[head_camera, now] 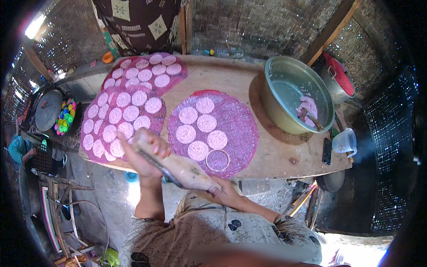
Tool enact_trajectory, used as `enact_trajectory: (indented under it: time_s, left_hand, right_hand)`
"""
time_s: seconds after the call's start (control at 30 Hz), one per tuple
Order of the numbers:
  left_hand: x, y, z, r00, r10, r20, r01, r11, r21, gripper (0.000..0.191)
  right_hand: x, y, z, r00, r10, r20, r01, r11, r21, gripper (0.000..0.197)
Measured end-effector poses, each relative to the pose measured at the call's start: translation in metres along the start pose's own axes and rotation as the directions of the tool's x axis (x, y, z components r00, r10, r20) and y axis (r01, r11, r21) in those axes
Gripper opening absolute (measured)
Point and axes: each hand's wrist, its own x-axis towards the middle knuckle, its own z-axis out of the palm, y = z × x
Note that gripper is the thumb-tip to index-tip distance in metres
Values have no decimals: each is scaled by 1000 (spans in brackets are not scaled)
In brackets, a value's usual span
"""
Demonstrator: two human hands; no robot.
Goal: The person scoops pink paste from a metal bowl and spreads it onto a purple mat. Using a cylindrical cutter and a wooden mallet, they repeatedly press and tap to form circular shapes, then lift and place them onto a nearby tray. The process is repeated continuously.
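Note:
My left hand point(145, 160) grips the upper end of a long pale tapered object point(186, 168) that looks like a filled bag, with a dark strip along one side. It slants down to the right, where my right hand point(227, 193) holds its lower end. Beyond it, a round purple mat point(242, 133) carries several pink lattice-textured dough discs point(206, 123). A thin ring mould point(217, 160) lies at the mat's near edge, apart from both hands. Left of that are two more purple mats covered with similar discs point(131, 113); my left hand hangs over the nearer one. Blur hides finger detail.
On the wooden table point(230, 73), a large green basin point(283, 116) at right holds pink dough point(308, 106) and a wooden spatula point(313, 120). A phone point(327, 152) and clear plastic jug point(345, 142) are at the right end. Another person point(21, 148) is at far left.

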Motion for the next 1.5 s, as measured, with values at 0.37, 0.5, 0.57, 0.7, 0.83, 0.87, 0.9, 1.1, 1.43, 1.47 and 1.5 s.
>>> enact_trajectory:
  time_s: [0.37,0.5,0.57,0.7,0.83,0.87,0.9,1.1,1.43,1.47,1.5]
  left_hand:
    - [-17,-102,-27,579,-777,249,-267,108,958,57]
    - [-22,-118,-9,511,-726,460,-501,183,846,57]
    - [-24,-127,23,456,-672,584,-555,298,777,58]
    - [-20,-154,100,368,-547,752,-647,430,630,54]
    - [10,-159,130,310,-602,736,-687,394,611,50]
    - [18,-157,132,295,-634,715,-683,383,621,48]
    - [24,-155,134,269,-673,689,-680,374,630,47]
    - [60,-150,166,21,-831,556,-673,399,622,40]
    - [63,-163,197,353,-731,585,-716,192,672,28]
    - [66,-160,185,395,-700,595,-709,179,682,27]
    - [73,-156,165,437,-668,602,-701,167,694,26]
  right_hand:
    - [-29,-71,-146,995,-79,60,95,935,-342,34]
    - [-23,-112,-190,953,-247,173,298,865,-404,30]
    - [-17,-110,-213,942,-286,178,335,843,-421,36]
    - [20,-61,-256,938,-331,100,338,816,-469,39]
    - [23,-127,-252,727,-675,127,578,502,-643,48]
    - [20,-160,-241,648,-742,172,626,389,-676,64]
    - [17,-190,-230,603,-739,301,719,339,-607,64]
    - [-11,-238,-212,587,-681,439,803,417,-426,75]
    - [-6,-236,-259,765,-627,-150,419,660,-623,40]
    - [-5,-240,-268,740,-604,-296,384,741,-551,27]
    - [-1,-230,-283,636,-699,-326,421,669,-613,26]
